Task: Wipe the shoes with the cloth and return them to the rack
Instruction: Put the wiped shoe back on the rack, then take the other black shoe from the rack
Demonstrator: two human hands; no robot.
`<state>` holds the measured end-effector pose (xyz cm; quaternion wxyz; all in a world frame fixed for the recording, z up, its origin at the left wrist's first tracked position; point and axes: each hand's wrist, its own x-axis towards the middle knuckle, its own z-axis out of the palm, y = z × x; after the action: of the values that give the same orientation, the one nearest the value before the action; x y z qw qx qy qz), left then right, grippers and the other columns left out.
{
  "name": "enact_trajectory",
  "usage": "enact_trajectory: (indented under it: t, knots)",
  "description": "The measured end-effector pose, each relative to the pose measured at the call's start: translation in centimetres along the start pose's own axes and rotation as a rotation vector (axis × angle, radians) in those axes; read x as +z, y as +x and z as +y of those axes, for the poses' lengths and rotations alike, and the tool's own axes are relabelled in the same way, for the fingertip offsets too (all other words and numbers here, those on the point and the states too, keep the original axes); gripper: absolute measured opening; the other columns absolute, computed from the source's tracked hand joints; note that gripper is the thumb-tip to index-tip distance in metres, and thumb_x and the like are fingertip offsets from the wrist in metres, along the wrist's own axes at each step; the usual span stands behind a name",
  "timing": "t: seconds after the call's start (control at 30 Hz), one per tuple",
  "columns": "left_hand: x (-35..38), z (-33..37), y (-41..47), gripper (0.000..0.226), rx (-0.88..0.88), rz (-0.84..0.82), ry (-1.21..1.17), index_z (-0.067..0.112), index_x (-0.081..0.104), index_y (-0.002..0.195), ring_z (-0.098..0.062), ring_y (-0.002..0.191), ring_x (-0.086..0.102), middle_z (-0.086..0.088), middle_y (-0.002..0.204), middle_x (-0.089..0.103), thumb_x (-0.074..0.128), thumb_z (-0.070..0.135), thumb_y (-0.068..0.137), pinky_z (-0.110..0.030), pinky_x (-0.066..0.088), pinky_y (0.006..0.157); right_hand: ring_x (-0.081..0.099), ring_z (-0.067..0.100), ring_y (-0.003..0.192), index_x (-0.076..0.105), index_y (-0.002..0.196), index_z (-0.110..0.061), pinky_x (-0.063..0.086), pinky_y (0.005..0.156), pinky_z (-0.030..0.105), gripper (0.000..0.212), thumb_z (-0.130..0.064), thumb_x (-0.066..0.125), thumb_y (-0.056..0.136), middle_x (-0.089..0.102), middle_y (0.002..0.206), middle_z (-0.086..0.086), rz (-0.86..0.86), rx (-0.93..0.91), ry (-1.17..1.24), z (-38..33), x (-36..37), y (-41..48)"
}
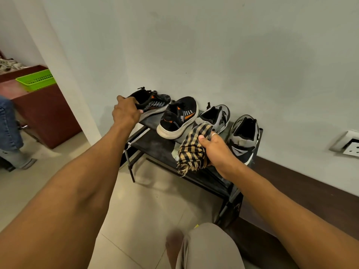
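Fingers (134, 103) of the left hand (125, 111) are curled over the heel of a black shoe (153, 102) with orange marks, which is gripped at the left end of the top shelf of a low dark rack (153, 146). The fingertips are hidden inside the shoe's opening, and whether its sole is lifted or resting cannot be told. Just beside it a second black shoe (176, 118) is seen on the shelf, heel outward, then two grey shoes (244, 136) to the right. A bunched checked cloth (194, 150), tan and black with a frayed fringe, is gripped in the right hand (217, 150) in front of the shelf. The thumb is pressed across it, while most of the other fingers are hidden behind the fabric. Part of the nearer grey shoe is covered by cloth and hand. At the left edge a green basket (37, 79) is blurred, and a figure in jeans (9, 123) is cut off by the frame.
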<state>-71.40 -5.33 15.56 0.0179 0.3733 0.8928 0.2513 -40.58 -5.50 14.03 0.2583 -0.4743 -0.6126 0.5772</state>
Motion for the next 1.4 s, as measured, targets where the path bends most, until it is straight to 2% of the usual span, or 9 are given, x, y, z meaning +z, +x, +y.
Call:
enact_trajectory:
  t: [0.33, 0.53, 0.63, 0.87, 0.97, 1.1, 1.17, 1.27, 1.4]
  knots:
    - [-5.9, -0.9, -6.9, 0.032, -0.058, 0.112, -0.184, 0.026, 0.074, 0.114, -0.032, 0.102, 0.066, -0.010, 0.121, 0.066, 0.081, 0.034, 0.084, -0.042, 0.055, 0.088, 0.062, 0.014, 0.120, 0.051, 0.139, -0.021, 0.048, 0.109, 0.043, 0.038, -0.036, 0.051, 0.105, 0.065, 0.130, -0.005, 0.007, -0.086, 0.013, -3.4, -2.0, -5.8]
    - [-11.0, 0.9, -13.3, 0.029, -0.036, 0.146, -0.247, 0.023, 0.075, 0.114, -0.033, 0.102, 0.067, -0.009, 0.112, 0.072, 0.081, 0.028, 0.086, -0.034, 0.049, 0.079, 0.066, 0.016, 0.115, 0.055, 0.135, -0.023, 0.052, 0.105, 0.043, 0.034, -0.036, 0.052, 0.104, 0.070, 0.123, -0.003, -0.028, -0.118, 0.094, -4.8, -3.2, -11.2]
    - [-13.6, 2.0, -16.9, 0.029, 0.003, 0.178, -0.285, 0.024, 0.076, 0.112, -0.033, 0.103, 0.067, -0.009, 0.113, 0.073, 0.081, 0.029, 0.084, -0.036, 0.049, 0.081, 0.065, 0.017, 0.117, 0.055, 0.134, -0.024, 0.051, 0.105, 0.047, 0.044, -0.047, 0.054, 0.096, 0.069, 0.125, -0.003, -0.004, -0.137, 0.067, -5.1, -4.3, -13.7]
    - [-16.7, 5.6, -24.6, 0.030, 0.212, 0.233, -0.349, 0.032, 0.075, 0.105, -0.028, 0.095, 0.068, -0.004, 0.107, 0.070, 0.080, 0.043, 0.078, -0.041, 0.056, 0.083, 0.064, 0.017, 0.121, 0.049, 0.144, -0.020, 0.050, 0.108, 0.044, 0.044, -0.034, 0.056, 0.103, 0.067, 0.131, 0.000, 0.015, -0.200, 0.133, -5.5, -7.7, -18.6]
    - [-16.6, 7.8, -28.2, 0.028, 0.328, 0.201, -0.351, 0.035, 0.075, 0.102, -0.023, 0.091, 0.068, 0.001, 0.105, 0.069, 0.079, 0.047, 0.077, -0.042, 0.058, 0.082, 0.064, 0.016, 0.121, 0.053, 0.143, -0.020, 0.050, 0.108, 0.045, 0.055, -0.041, 0.066, 0.094, 0.067, 0.133, -0.001, 0.063, -0.241, 0.116, -5.0, -10.0, -20.2]
    - [-15.7, 11.7, -32.2, 0.028, 0.432, 0.147, -0.376, 0.036, 0.076, 0.100, -0.016, 0.090, 0.066, 0.005, 0.103, 0.068, 0.080, 0.048, 0.075, -0.036, 0.056, 0.081, 0.073, 0.017, 0.104, 0.072, 0.111, -0.024, 0.055, 0.101, 0.043, 0.014, -0.025, 0.068, 0.098, 0.077, 0.108, -0.001, 0.151, -0.316, 0.162, -4.0, -13.5, -22.3]
    - [-14.7, 14.0, -34.2, 0.020, 0.462, 0.088, -0.435, 0.030, 0.078, 0.098, -0.006, 0.082, 0.061, 0.012, 0.091, 0.065, 0.083, 0.037, 0.079, -0.030, 0.050, 0.075, 0.074, 0.016, 0.099, 0.074, 0.101, -0.026, 0.056, 0.099, 0.044, 0.008, -0.022, 0.069, 0.097, 0.078, 0.101, -0.002, 0.202, -0.339, 0.187, -3.2, -15.3, -23.1]
    - [-12.3, 17.1, -36.6, 0.018, 0.509, 0.022, -0.497, 0.028, 0.079, 0.096, -0.006, 0.081, 0.065, 0.013, 0.086, 0.069, 0.084, 0.033, 0.080, -0.035, 0.056, 0.080, 0.075, 0.015, 0.096, 0.075, 0.100, -0.023, 0.057, 0.097, 0.044, 0.007, -0.024, 0.069, 0.096, 0.079, 0.098, -0.001, 0.308, -0.334, 0.175, -1.6, -17.9, -23.7]
    - [-7.5, 20.9, -39.3, 0.019, 0.525, -0.113, -0.552, 0.027, 0.079, 0.100, 0.000, 0.082, 0.064, 0.015, 0.086, 0.072, 0.083, 0.031, 0.081, -0.028, 0.052, 0.077, 0.073, 0.012, 0.096, 0.073, 0.099, -0.025, 0.057, 0.094, 0.037, 0.008, -0.022, 0.065, 0.099, 0.077, 0.098, -0.003, 0.466, -0.335, 0.118, 1.2, -21.3, -24.3]
